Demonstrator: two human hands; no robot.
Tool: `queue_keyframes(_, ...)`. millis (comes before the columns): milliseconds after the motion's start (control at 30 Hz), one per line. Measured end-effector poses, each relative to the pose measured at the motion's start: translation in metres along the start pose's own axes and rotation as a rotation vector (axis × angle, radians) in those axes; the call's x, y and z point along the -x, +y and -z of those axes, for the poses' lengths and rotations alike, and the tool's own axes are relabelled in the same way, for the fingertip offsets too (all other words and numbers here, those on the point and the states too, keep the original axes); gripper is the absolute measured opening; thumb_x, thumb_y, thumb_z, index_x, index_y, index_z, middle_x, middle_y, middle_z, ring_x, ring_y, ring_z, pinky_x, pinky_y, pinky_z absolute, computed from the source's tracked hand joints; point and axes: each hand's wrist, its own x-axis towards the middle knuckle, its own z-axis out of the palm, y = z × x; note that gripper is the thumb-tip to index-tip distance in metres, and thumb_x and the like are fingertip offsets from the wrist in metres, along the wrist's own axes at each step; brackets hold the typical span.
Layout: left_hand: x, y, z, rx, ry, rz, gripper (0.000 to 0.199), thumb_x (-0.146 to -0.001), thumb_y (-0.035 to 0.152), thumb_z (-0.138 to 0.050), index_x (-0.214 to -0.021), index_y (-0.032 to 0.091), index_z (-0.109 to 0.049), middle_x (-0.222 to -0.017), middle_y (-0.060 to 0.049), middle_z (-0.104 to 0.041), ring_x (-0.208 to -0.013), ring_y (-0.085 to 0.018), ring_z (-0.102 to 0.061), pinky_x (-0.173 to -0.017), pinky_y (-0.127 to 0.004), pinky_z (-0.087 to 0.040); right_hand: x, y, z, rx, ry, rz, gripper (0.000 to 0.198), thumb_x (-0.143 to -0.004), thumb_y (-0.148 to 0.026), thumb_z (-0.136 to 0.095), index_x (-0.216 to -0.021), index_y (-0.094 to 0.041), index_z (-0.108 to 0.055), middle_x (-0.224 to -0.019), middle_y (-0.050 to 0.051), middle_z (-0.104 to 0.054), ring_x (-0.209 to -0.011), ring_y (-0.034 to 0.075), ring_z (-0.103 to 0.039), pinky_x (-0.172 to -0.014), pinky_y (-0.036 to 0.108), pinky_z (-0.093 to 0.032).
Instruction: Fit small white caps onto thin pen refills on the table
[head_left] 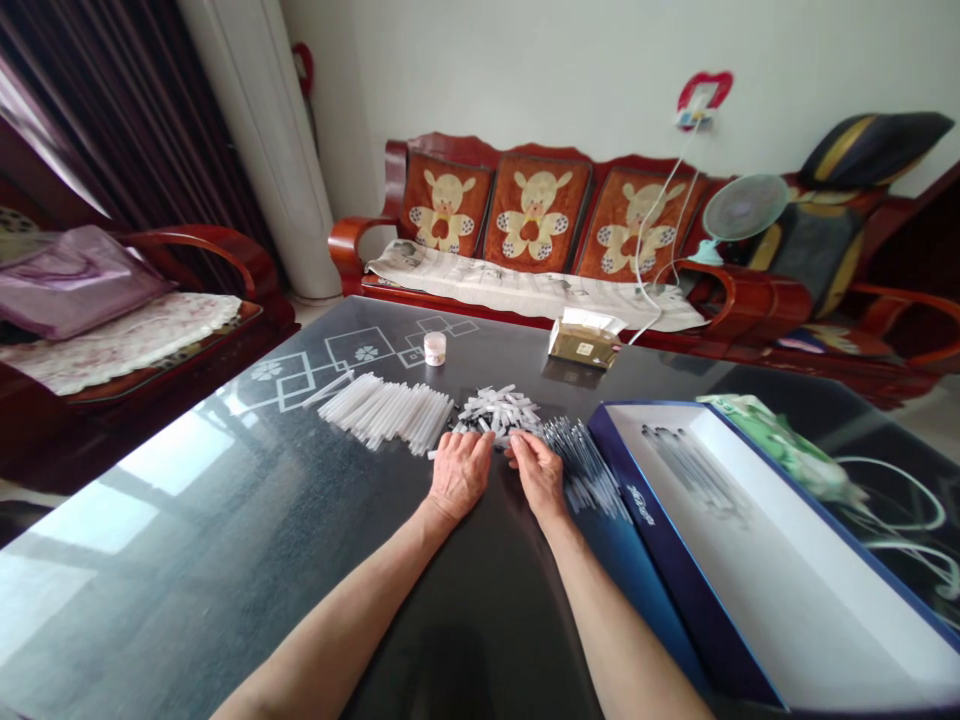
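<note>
Standing at the far side, beyond your worktop, a red wooden sofa (457,147) carries patterned cushions. Between you and it lies that dark, glossy worktop (187,560). On its right is an open blue box (795,590), white inside, with a few clear, dark-ended rods lying in it; a green packet (780,445) is just right of the box. A tissue box (585,345) sits farther off. Your left hand (461,468) is curled, palm down, and your right hand (538,465) has thumb and fingers drawn together; you cannot tell what, if anything, either one pinches. Long white tubes (386,410) lie side by side to the left of your hands, and slim grey rods (589,465) are bunched to the right, by the box. A small jar (435,349) stands beyond the tubes. Right at your fingertips, short white pieces (499,405) are heaped, with small black bits among them.
</note>
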Motion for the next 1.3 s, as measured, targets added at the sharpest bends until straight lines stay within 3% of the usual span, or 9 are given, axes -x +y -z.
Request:
queue_keyframes(200, -0.009, 0.007, -0.003, 0.019, -0.015, 0.014, 0.019, -0.095, 0.031, -0.050, -0.099, 0.024, -0.066, -0.077, -0.002, -0.065, -0.075, -0.020, -0.055, -0.073, -0.034, -0.036, -0.001, 0.001, -0.001, 0.040, -0.030, 0.027, 0.044, -0.079, -0.057, -0.061, -0.088, -0.016, -0.072, -0.069, 0.006, -0.070, -0.065, 0.020, -0.066, -0.057, 0.029, -0.053)
queue_keyframes(367, -0.006, 0.001, -0.003, 0.067, 0.031, -0.011, 0.020, -0.096, 0.030, -0.048, -0.096, 0.022, -0.066, -0.074, -0.002, -0.063, -0.074, -0.019, -0.052, -0.075, -0.034, -0.037, -0.002, 0.000, 0.001, 0.076, -0.065, 0.034, 0.041, -0.078, -0.056, -0.063, -0.085, -0.016, -0.072, -0.071, 0.006, -0.071, -0.064, 0.020, -0.066, -0.058, 0.028, -0.053)
queue_keyframes(533, -0.010, -0.002, -0.001, 0.078, -0.007, -0.031, 0.021, -0.097, 0.028, -0.046, -0.092, 0.022, -0.066, -0.075, -0.003, -0.060, -0.075, -0.019, -0.050, -0.075, -0.033, -0.036, -0.005, 0.002, 0.000, 0.111, -0.051, -0.007, 0.042, -0.078, -0.057, -0.064, -0.081, -0.016, -0.072, -0.063, 0.004, -0.068, -0.059, 0.018, -0.063, -0.057, 0.028, -0.052)
queue_keyframes(700, -0.016, 0.001, 0.000, 0.075, -0.046, -0.020, 0.024, -0.097, 0.030, -0.044, -0.092, 0.022, -0.066, -0.074, -0.004, -0.059, -0.075, -0.020, -0.049, -0.075, -0.035, -0.035, -0.005, 0.001, 0.001, 0.036, -0.023, -0.026, 0.041, -0.077, -0.055, -0.065, -0.085, -0.016, -0.073, -0.069, 0.005, -0.070, -0.063, 0.019, -0.064, -0.057, 0.028, -0.053)
queue_keyframes(867, -0.015, 0.001, 0.000, 0.068, -0.053, -0.009, 0.025, -0.098, 0.030, -0.042, -0.093, 0.022, -0.065, -0.074, -0.004, -0.058, -0.075, -0.020, -0.049, -0.076, -0.035, -0.034, -0.004, 0.000, 0.003, 0.046, -0.071, 0.056, 0.034, -0.080, -0.049, -0.064, -0.092, -0.018, -0.074, -0.086, 0.007, -0.072, -0.070, 0.019, -0.065, -0.058, 0.028, -0.053)
queue_keyframes(1100, -0.012, -0.002, -0.003, 0.052, -0.065, 0.020, 0.025, -0.098, 0.030, -0.042, -0.093, 0.022, -0.066, -0.075, -0.004, -0.059, -0.075, -0.020, -0.050, -0.076, -0.035, -0.034, -0.007, 0.005, 0.004, 0.095, -0.137, 0.124, 0.032, -0.082, -0.042, -0.062, -0.104, -0.021, -0.070, -0.105, 0.006, -0.072, -0.087, 0.020, -0.067, -0.070, 0.029, -0.055)
queue_keyframes(1167, -0.012, -0.003, -0.004, 0.052, -0.064, 0.023, 0.025, -0.097, 0.030, -0.043, -0.092, 0.023, -0.066, -0.075, -0.004, -0.060, -0.075, -0.020, -0.050, -0.076, -0.035, -0.034, -0.007, 0.006, 0.003, 0.101, -0.118, 0.095, 0.036, -0.083, -0.044, -0.061, -0.108, -0.020, -0.067, -0.104, 0.007, -0.072, -0.088, 0.021, -0.067, -0.072, 0.030, -0.055)
queue_keyframes(1300, -0.011, -0.003, -0.005, 0.058, -0.068, 0.018, 0.024, -0.097, 0.030, -0.043, -0.091, 0.023, -0.065, -0.075, -0.004, -0.060, -0.076, -0.021, -0.050, -0.076, -0.036, -0.035, -0.007, 0.008, 0.001, 0.169, -0.065, 0.073, 0.035, -0.084, -0.049, -0.058, -0.092, -0.017, -0.070, -0.090, 0.009, -0.073, -0.084, 0.022, -0.067, -0.070, 0.031, -0.055)
